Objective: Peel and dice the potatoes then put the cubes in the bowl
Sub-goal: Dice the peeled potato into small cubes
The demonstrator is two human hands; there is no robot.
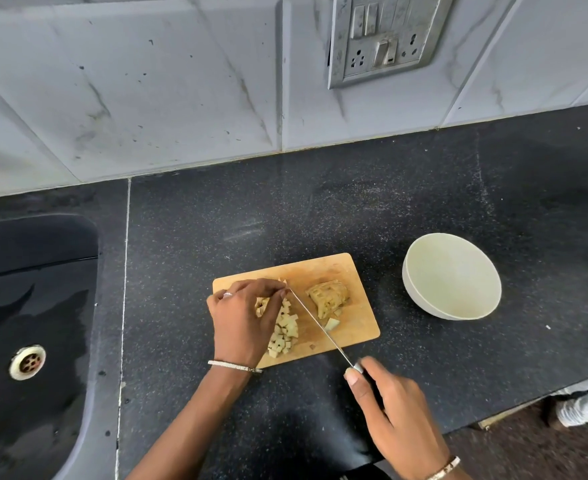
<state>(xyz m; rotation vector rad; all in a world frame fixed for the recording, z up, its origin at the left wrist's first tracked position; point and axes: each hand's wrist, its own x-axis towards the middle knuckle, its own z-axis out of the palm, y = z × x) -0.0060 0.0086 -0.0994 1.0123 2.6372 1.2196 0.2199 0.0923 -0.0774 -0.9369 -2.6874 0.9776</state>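
Black speckled counter (424,188) lies under it all. A pale bowl (420,306) stands to the right of the wooden cutting board (320,268), apart from it. My right hand (393,417) curls round the handle of the knife (317,327), whose blade slants across the board. My left hand (242,320) arches over the diced cubes (285,334), fingertips pinching the blade's tip. The cubes are small, pale yellow, heaped at the board's left. Right of the blade sits a cross-scored potato chunk (327,296), tan-edged, with a loose wedge (331,323) just below.
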